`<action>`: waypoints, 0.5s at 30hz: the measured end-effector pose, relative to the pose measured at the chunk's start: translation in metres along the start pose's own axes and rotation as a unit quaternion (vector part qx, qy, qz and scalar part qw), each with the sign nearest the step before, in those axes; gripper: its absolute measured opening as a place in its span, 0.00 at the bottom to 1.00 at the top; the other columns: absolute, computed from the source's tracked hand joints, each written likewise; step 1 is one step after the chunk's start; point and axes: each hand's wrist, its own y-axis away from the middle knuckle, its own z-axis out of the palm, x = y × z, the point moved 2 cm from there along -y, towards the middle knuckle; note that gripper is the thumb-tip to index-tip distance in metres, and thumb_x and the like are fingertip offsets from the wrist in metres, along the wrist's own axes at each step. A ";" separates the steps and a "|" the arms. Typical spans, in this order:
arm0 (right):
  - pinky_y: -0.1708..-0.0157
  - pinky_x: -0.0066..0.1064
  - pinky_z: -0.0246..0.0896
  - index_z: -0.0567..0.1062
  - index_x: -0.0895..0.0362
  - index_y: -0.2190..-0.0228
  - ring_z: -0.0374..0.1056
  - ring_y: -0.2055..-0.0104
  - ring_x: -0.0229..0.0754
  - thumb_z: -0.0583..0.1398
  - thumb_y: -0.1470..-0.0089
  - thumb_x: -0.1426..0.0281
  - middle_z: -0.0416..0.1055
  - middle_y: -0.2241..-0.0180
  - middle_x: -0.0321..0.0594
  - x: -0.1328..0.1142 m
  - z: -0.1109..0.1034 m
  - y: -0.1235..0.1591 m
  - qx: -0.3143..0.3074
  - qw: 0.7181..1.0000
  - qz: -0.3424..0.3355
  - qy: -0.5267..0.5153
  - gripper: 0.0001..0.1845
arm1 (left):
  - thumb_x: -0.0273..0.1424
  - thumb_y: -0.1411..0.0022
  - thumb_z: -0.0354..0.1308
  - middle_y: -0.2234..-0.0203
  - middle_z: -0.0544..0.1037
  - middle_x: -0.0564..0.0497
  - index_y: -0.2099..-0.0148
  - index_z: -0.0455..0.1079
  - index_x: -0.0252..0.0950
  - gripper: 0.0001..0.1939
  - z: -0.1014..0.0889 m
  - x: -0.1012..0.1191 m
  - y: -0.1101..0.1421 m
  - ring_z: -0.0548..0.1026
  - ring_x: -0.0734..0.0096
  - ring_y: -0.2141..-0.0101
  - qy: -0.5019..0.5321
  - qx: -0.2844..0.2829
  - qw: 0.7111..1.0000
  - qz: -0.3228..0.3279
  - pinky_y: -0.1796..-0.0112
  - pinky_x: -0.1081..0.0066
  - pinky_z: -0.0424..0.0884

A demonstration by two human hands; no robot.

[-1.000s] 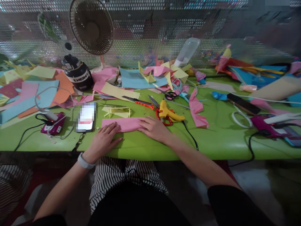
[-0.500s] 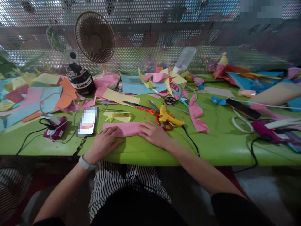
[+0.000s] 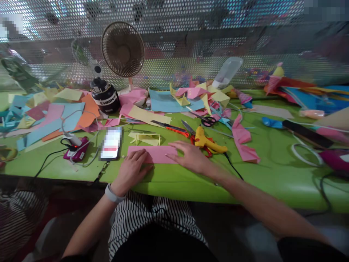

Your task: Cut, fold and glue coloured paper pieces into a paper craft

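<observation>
A pink paper strip (image 3: 159, 154) lies flat on the green table in front of me. My left hand (image 3: 133, 168) rests on its left end, fingers stretched and the thumb apart. Over the strip's right end is my right hand (image 3: 188, 156), its fingers extended and the thumb spread away from them; whether the fingertips touch the paper is hard to tell. Just right of that hand lies a yellow glue gun (image 3: 208, 141) on top of red-handled scissors (image 3: 188, 127). Behind the strip are a folded pale-yellow paper piece (image 3: 147, 139) and a red-and-black cutter knife (image 3: 173, 128).
A phone (image 3: 111, 143) and a purple power socket (image 3: 79, 149) with cables sit to the left. Paper scraps (image 3: 65, 116), a black bottle (image 3: 105, 96) and a fan (image 3: 122, 49) line the back. Crumpled pink paper (image 3: 242, 140) and a dark bar-shaped object (image 3: 307, 133) lie to the right.
My right hand has lifted and its thumb has spread, showing more of the strip's right end. The left hand stays on the strip. The whole view has shifted.
</observation>
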 end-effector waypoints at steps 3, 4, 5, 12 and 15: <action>0.46 0.51 0.70 0.76 0.51 0.48 0.73 0.47 0.58 0.66 0.47 0.61 0.76 0.49 0.50 -0.006 0.003 -0.052 0.021 0.994 0.032 -0.101 0.25 | 0.44 0.35 0.58 0.39 0.70 0.39 0.39 0.67 0.38 0.26 0.008 -0.002 0.006 0.65 0.45 0.40 -0.002 0.014 1.000 0.005 0.40 0.43 0.59; 0.44 0.49 0.68 0.74 0.54 0.45 0.72 0.45 0.56 0.67 0.48 0.63 0.75 0.47 0.50 -0.010 0.007 -0.077 0.031 0.988 0.027 -0.150 0.28 | 0.43 0.34 0.57 0.39 0.69 0.39 0.38 0.67 0.37 0.26 0.011 -0.003 0.007 0.65 0.45 0.39 -0.010 0.017 1.000 0.008 0.40 0.44 0.60; 0.42 0.47 0.66 0.71 0.57 0.43 0.70 0.43 0.55 0.68 0.48 0.65 0.73 0.45 0.52 -0.014 0.013 -0.106 0.038 0.979 0.030 -0.199 0.32 | 0.43 0.33 0.56 0.38 0.69 0.38 0.37 0.66 0.37 0.26 0.012 -0.003 0.008 0.65 0.46 0.39 -0.023 0.021 0.999 0.012 0.40 0.44 0.60; 0.34 0.44 0.51 0.50 0.61 0.33 0.53 0.31 0.53 0.71 0.53 0.57 0.55 0.33 0.55 -0.056 0.067 -0.306 0.087 0.971 0.015 -0.222 0.56 | 0.41 0.31 0.54 0.37 0.68 0.39 0.35 0.61 0.34 0.28 0.014 -0.005 0.013 0.67 0.52 0.39 -0.121 0.029 0.990 0.063 0.41 0.49 0.67; 0.32 0.47 0.45 0.36 0.59 0.31 0.46 0.29 0.55 0.72 0.55 0.55 0.47 0.30 0.57 -0.073 0.085 -0.358 0.107 0.971 -0.014 -0.212 0.68 | 0.40 0.31 0.54 0.37 0.68 0.39 0.35 0.61 0.32 0.27 0.012 -0.006 0.013 0.68 0.52 0.40 -0.136 0.026 0.988 0.073 0.42 0.49 0.69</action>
